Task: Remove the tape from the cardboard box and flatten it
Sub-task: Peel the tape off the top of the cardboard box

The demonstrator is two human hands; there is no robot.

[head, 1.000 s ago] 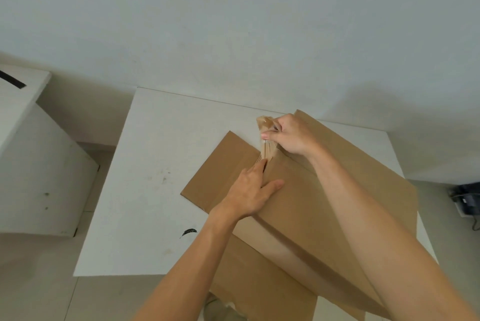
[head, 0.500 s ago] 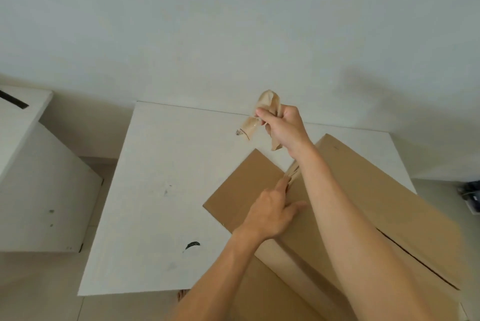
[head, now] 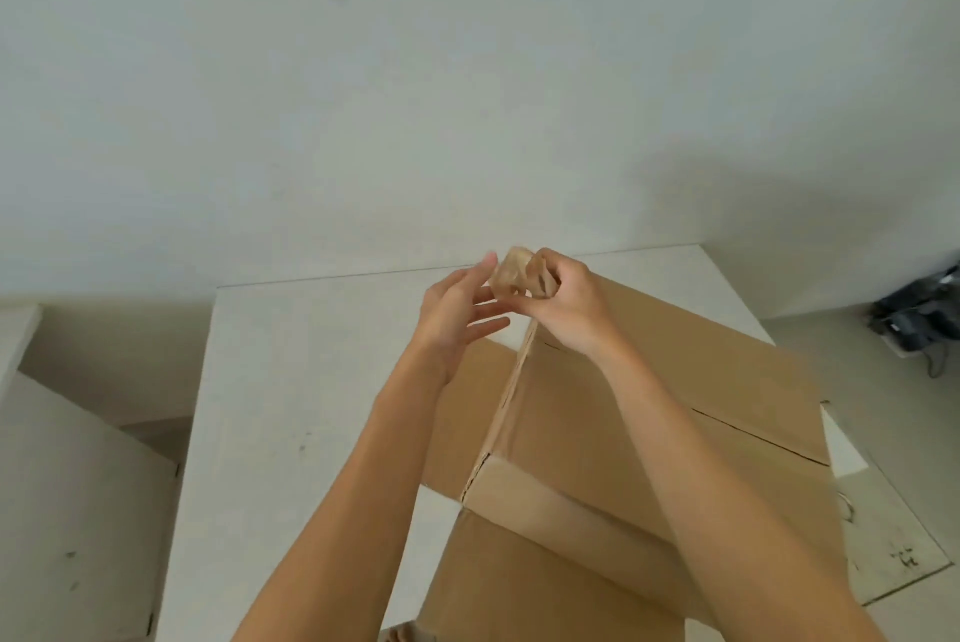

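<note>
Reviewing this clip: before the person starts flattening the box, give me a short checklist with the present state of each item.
1. Peeled strip off the box: ok. The crumpled wad of translucent brown tape is held above the brown cardboard box, apart from it.
2. Tape secured: ok. The right hand is closed on the wad.
3. Left hand free: not ok. It is open, fingers at the wad, not on the box.
4. All tape gone: cannot tell. The visible seams look bare, but the arms and the frame edge hide other parts.
5. Box supported: ok. It lies on the white table.
6. Place to drop the wad: cannot tell. No bin is in view.
</note>
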